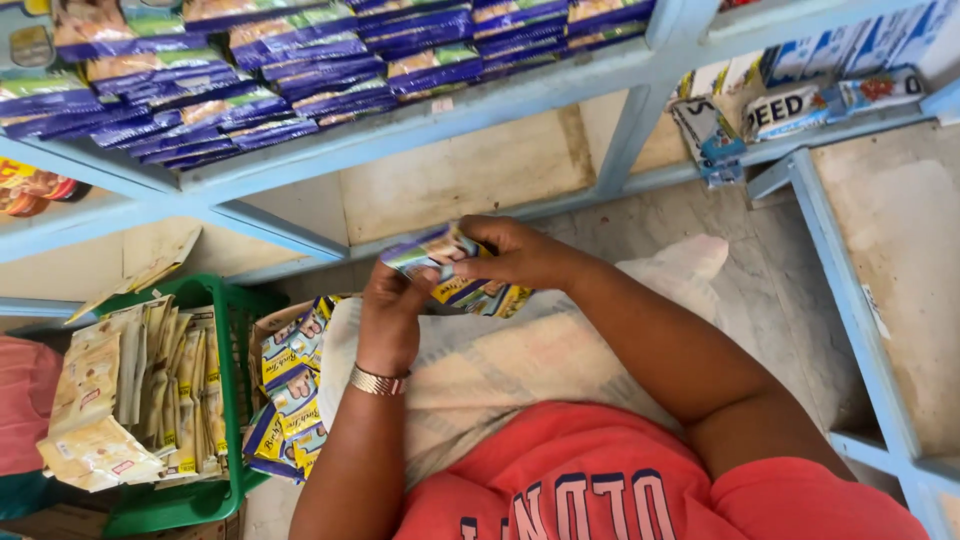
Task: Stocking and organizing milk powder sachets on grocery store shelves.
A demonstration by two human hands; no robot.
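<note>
open: bare shelf board [460,175] | blocked: packet stacks [300,55], green basket [225,400]

Purple-yellow packets [440,262] in hands; purple packets [300,55] stacked on shelf.

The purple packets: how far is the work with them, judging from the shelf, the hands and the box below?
Already placed: rows of purple packets fill the blue shelf. In hand: the left hand and right hand together hold a small bundle of packets below that shelf. Left over: more packets of that kind stand in a box beside the green basket, which holds pale packets.
</note>
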